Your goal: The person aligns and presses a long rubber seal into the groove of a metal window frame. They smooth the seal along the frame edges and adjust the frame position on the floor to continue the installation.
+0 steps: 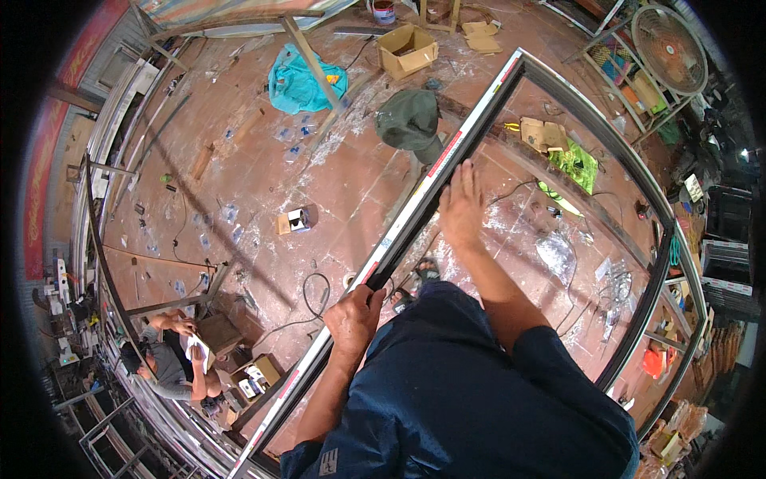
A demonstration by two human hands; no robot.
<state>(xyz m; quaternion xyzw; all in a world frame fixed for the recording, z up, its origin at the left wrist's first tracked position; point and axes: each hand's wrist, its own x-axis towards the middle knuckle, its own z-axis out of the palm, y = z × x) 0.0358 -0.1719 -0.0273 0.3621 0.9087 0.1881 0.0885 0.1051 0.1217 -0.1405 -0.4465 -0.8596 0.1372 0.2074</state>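
Note:
A large rectangular window frame [414,212], black with a white-filmed outer edge bearing red patches, stretches slantwise in front of me. My left hand [353,321] is closed around its near-left bar, thumb on top; a short dark piece shows by the thumb, too blurred to name. Farther up the same bar, my right hand [463,203] lies with fingers stretched out, fingertips against the black inner edge. It grips nothing. The frame's far corner points away from me, and its right side bends round past my right arm. My body hides part of the near side.
Beyond the bar, a dark green cap [407,120] sits near a cardboard box [408,53] and a turquoise cloth [299,80]. A round fan [669,51] stands far right. At lower left, a seated person [171,359] holds something white. A cable [317,297] loops on the tiles.

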